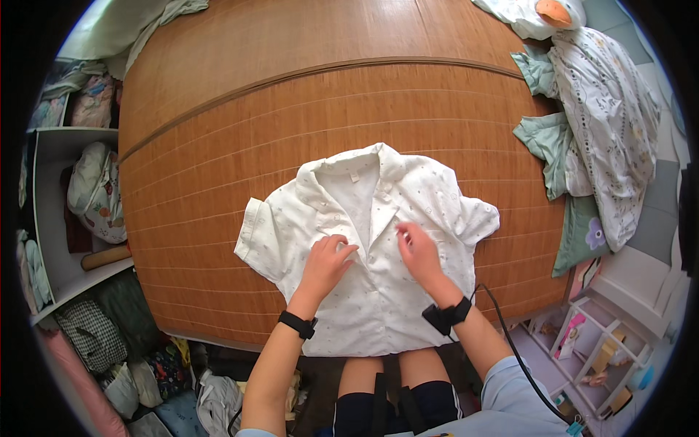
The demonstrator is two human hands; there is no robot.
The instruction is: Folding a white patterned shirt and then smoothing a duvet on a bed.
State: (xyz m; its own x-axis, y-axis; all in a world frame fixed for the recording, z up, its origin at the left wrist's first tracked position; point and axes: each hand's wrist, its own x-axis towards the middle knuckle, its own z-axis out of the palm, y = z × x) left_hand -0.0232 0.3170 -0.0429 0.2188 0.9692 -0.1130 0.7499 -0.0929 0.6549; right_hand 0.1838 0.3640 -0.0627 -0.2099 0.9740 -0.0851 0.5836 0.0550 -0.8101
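Note:
A white short-sleeved shirt with a small print [377, 295] lies front side up on a brown bamboo mat [207, 229], its collar pointing away from me and its hem at the near edge. Over the left part of the shirt front, my left hand [330, 262] has its fingers apart and bent. My right hand [418, 251] is above the shirt by the right lapel, with curled fingers; it is slightly blurred, and whether it touches the cloth cannot be told. The left sleeve lies flat with a folded cuff, while the right sleeve is bunched.
Patterned bedding [606, 125], green cloth [579, 235] and a white plush toy with an orange beak [554, 13] lie along the right. Open shelves with clothes and bags [76, 273] stand at the left. A black cable [508, 333] runs beside my right arm.

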